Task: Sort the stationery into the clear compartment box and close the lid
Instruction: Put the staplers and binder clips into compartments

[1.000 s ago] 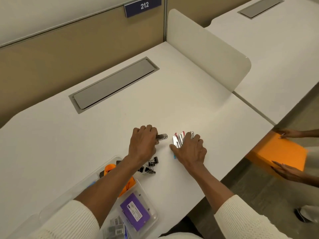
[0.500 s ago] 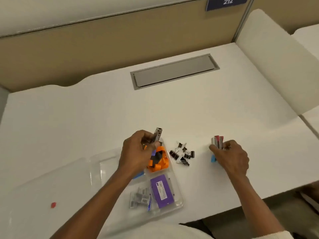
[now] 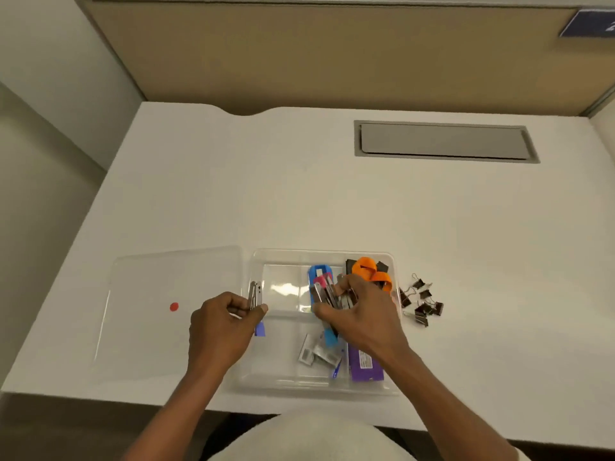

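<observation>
The clear compartment box (image 3: 286, 257) lies open at the desk's near edge, its clear lid (image 3: 149, 294) flat to the left with a red dot on it. My left hand (image 3: 223, 324) is shut on a few small metal cutters (image 3: 255, 294) at the box's left wall. My right hand (image 3: 359, 311) is over the box's middle, shut on a bundle of cutters (image 3: 327, 292) with blue and pink handles. Inside the box are orange tape dispensers (image 3: 369, 271), a purple box (image 3: 364, 366) and staple packs (image 3: 314, 352). Black binder clips (image 3: 421, 302) lie loose on the desk to the right of the box.
A grey cable hatch (image 3: 444, 141) is set into the white desk (image 3: 299, 201) at the back right. A tan partition wall (image 3: 332, 54) runs behind the desk. The desk's front edge lies just below the box.
Both hands have moved left from the desk to the box. My right hand carried its bundle of cutters over the middle compartments; my left hand moved its cutters to the box's left wall.
</observation>
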A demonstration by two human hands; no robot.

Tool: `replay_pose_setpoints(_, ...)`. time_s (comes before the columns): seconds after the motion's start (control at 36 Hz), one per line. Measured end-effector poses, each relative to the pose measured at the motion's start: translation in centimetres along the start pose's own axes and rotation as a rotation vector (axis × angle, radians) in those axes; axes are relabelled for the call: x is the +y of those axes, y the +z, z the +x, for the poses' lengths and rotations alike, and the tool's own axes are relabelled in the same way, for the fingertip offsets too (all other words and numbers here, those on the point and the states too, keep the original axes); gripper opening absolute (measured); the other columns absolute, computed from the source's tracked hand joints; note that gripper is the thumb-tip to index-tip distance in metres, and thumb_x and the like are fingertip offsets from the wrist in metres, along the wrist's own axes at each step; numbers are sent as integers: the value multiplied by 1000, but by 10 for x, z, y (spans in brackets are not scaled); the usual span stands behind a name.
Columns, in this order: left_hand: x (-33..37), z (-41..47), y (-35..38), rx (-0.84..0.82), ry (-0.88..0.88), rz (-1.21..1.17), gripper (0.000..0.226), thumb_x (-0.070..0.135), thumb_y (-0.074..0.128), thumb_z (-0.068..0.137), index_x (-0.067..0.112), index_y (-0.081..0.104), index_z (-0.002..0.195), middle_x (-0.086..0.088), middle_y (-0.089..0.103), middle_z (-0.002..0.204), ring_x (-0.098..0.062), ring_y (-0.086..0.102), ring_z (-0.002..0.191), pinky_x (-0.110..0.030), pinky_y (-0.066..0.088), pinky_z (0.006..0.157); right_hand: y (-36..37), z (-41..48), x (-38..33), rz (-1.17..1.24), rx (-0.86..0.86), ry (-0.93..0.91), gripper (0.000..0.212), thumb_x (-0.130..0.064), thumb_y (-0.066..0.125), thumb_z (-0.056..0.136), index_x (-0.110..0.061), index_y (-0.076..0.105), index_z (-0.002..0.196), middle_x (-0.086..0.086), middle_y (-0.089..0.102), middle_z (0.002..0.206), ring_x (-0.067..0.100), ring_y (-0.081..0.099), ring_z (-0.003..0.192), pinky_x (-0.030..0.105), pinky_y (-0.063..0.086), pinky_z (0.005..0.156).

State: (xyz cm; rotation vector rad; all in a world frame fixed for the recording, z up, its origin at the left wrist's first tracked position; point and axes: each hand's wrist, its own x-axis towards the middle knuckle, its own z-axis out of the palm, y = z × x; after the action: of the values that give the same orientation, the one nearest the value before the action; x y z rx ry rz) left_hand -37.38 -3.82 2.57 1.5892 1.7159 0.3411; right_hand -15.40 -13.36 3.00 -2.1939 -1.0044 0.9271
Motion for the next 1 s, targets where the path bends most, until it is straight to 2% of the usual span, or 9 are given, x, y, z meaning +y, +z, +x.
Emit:
replay_pose_setpoints(0.08,-6,-3,-1,-30,2,53,28,47,88,75,25,70,76,8,72,70,-13,71,64,-33,60,64,32,0,-18,-63,-60,-24,42,-61,76,65,-29,58,86,-12,68,78,8,64,69,28,56,61)
replay_pose_setpoints(0.22,-21,-12,8,-117,136,337,30,52,83,78,28,65,71,12,68,62,-5,64,57,-23,54,58,66,-7,-25,-56,-97,26,39,-60,76,69,-32,54,83,-16,63,70,3,64,64,15,49,57)
replay_pose_setpoints(0.39,-29,-16,28,-234,294,617,32,49,70,90,24,69,110,3,71,108,-13,68,90,-22,54,75,72,-17,-21,-30,-64,88,37,-55,80,75,-31,53,85,-12,64,77,7,63,67,13,44,58)
replay_pose_setpoints(0.58,-30,1,41,-365,249,656,51,51,68,94,14,61,128,-5,70,122,-21,70,105,-30,54,87,67,-24,-16,-63,-11,127,37,-53,81,76,-29,54,85,-15,62,77,8,65,69,14,50,59)
replay_pose_setpoints(0.64,-32,6,28,-334,246,676,37,45,68,95,16,66,118,-4,72,117,-19,71,101,-29,53,83,68,-27,-17,-85,-11,133,38,-57,79,76,-30,54,86,-16,62,76,7,65,68,12,48,57)
replay_pose_setpoints(0.69,-37,13,10,-200,276,707,26,45,69,94,19,69,97,1,74,95,-15,71,80,-27,53,68,70,-29,-19,-88,-24,141,40,-60,79,75,-31,53,85,-15,63,77,6,66,70,14,51,58)
replay_pose_setpoints(0.78,-40,28,-10,-45,259,622,32,53,68,91,22,63,87,5,68,79,-15,66,66,-29,57,62,78,-32,-27,-98,-65,147,42,-66,77,73,-34,51,84,-16,65,79,3,68,71,15,54,59)
replay_pose_setpoints(0.89,-40,47,-20,-162,162,377,28,54,74,87,27,67,87,12,67,77,-9,65,69,-25,54,64,101,-32,-45,-180,-107,125,42,-70,73,72,-37,52,88,-15,61,84,4,63,77,17,52,66)
replay_pose_setpoints(1.0,-44,56,-17,-258,164,315,20,43,73,92,26,71,83,9,73,80,-9,66,70,-22,51,61,128,-32,-57,-370,-100,104,65,-70,68,70,-27,54,117,-3,60,104,12,61,88,27,51,71)
